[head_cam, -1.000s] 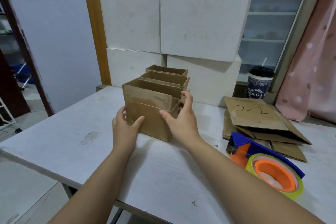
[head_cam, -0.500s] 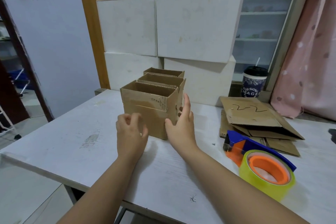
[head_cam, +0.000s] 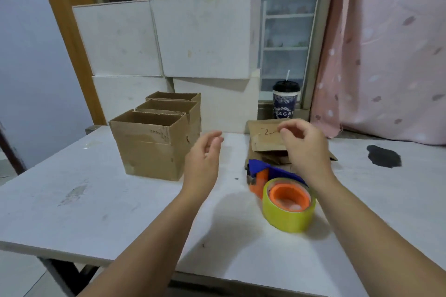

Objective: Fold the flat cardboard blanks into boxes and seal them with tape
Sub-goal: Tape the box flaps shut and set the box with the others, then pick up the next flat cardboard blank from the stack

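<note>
Three open-topped cardboard boxes (head_cam: 152, 149) are standing at the left of the white counter (head_cam: 96, 212), one behind another and touching, the row running back toward stacked white blocks (head_cam: 193, 38). Left hand (head_cam: 202, 164) is hovering just right of the front box, apart from it, fingers released and loosely bent, grasping nothing. Right hand (head_cam: 305, 149) is hovering over a stack of flat cardboard blanks (head_cam: 265, 138), fingers loosely curled with nothing in them; cannot tell whether the fingertips are touching the top blank. Blue-and-orange tape dispenser (head_cam: 275, 172) is lying on the counter just in front of the blanks, its yellow tape roll (head_cam: 287, 219) nearest the camera. Lidded cup (head_cam: 286, 103) with a straw is standing behind the blanks by the window. Pink curtain (head_cam: 386, 55) is hanging far right, with a dark stain (head_cam: 383, 155) on the counter below it.
</note>
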Tool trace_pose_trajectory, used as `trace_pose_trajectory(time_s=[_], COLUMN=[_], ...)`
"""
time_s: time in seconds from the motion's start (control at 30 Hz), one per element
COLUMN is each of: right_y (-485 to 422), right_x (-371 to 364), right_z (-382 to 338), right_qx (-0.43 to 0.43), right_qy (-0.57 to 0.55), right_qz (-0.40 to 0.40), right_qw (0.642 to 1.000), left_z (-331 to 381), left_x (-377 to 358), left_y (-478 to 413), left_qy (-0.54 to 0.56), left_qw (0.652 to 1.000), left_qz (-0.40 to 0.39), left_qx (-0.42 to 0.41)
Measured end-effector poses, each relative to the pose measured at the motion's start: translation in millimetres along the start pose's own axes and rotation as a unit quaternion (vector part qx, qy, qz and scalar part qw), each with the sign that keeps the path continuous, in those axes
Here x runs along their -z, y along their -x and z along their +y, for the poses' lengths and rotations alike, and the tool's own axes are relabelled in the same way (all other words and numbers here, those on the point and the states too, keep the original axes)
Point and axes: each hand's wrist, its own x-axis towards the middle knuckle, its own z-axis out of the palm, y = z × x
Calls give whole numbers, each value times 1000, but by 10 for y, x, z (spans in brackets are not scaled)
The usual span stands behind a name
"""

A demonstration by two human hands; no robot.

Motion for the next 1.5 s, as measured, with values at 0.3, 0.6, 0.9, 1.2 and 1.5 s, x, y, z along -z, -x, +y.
trace_pose_trajectory(time_s=[0.3, 0.6, 0.9, 1.2, 1.5], right_y=[-170, -487, -514, -478, -356], right_x=[475, 416, 409, 470, 332], right_z=[1174, 1583, 1662, 1171, 15], right_qx=[-139, -249, -231, -120, 52], right_qy=[12, -6, 40, -38, -126], right_qz=[105, 131, 105, 94, -86], right_qw=[985, 960, 966, 988, 987], left_z=[-250, -532, -717, -433, 269], left_x=[-816, -1107, -1098, -949, -486], left_y=[-577, -714, -691, -724, -436], left_qy=[157, 298, 198, 183, 143], left_qw=[953, 879, 935, 973, 989], left_qz=[-19, -64, -167, -108, -10], left_qx=[258, 367, 242, 89, -45])
